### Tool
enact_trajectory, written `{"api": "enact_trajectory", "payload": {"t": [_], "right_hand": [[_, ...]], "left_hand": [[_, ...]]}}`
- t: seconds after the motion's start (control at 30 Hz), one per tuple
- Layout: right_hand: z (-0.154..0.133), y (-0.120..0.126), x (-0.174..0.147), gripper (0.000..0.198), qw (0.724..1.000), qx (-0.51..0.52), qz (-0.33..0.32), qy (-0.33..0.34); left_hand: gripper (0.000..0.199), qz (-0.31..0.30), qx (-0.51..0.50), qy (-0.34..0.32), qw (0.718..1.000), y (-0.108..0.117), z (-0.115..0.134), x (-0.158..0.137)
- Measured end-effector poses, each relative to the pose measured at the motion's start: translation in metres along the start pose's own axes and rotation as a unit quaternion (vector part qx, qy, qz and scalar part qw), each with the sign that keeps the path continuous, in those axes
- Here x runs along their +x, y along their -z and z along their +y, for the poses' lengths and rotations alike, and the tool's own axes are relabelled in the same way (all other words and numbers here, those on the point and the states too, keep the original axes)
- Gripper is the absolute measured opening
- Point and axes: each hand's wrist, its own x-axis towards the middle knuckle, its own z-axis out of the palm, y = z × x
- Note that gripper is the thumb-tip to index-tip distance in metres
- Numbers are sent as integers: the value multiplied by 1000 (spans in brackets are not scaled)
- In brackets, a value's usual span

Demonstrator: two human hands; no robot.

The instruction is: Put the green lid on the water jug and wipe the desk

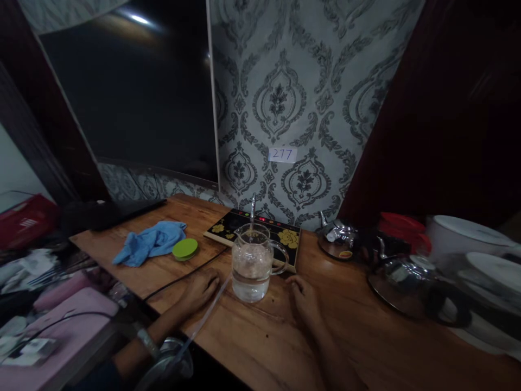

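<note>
Flanking glass pitcher (pixel 251 269) | left hand (pixel 201 289), right hand (pixel 306 300): fingers (pixel 299 283) released | paper slip (pixel 283 155) reads "277"

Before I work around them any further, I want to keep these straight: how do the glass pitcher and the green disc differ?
The glass pitcher is see-through, with clear liquid inside; the green disc looks opaque. The pitcher stands upright and tall, while the disc lies flat and low. The pitcher has a side handle; the disc shows none. Both rest on the wooden table.
</note>
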Motion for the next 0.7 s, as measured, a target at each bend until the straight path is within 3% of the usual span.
{"api": "enact_trajectory", "payload": {"t": [0.7], "right_hand": [[-1, -2, -2, 33, 1000, -8, 5, -3]], "left_hand": [[27, -1, 12, -7, 1000, -1, -2, 0]]}}
